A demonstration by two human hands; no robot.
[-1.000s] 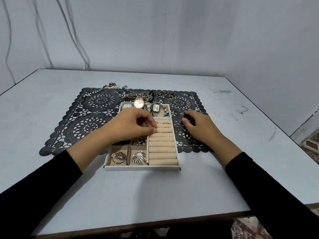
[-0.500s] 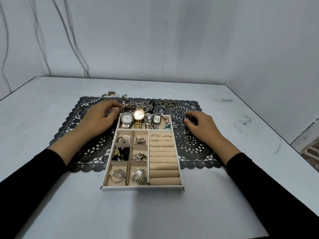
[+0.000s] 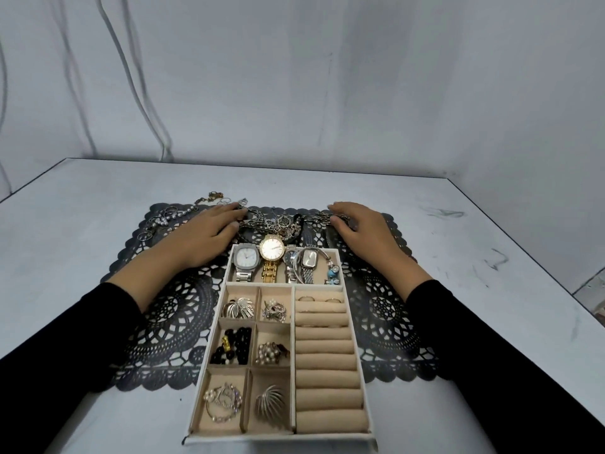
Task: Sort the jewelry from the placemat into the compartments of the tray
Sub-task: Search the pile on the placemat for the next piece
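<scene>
Tray [image 3: 278, 440] lengthwise, straight ahead

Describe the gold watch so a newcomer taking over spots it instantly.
Find the beige-lined tray on the black lace placemat. Its far compartment holds a row of watches; the gold watch is second from the left. It alone has a gold case and band; its neighbours are silver.

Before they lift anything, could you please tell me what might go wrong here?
The chains between the left hand and right hand lie in one tangled pile, so lifting one may drag others. That pile lies right behind the gold watch, which a dragged chain might snag. The small rings near the placemat's far-left edge could be knocked off.
</scene>
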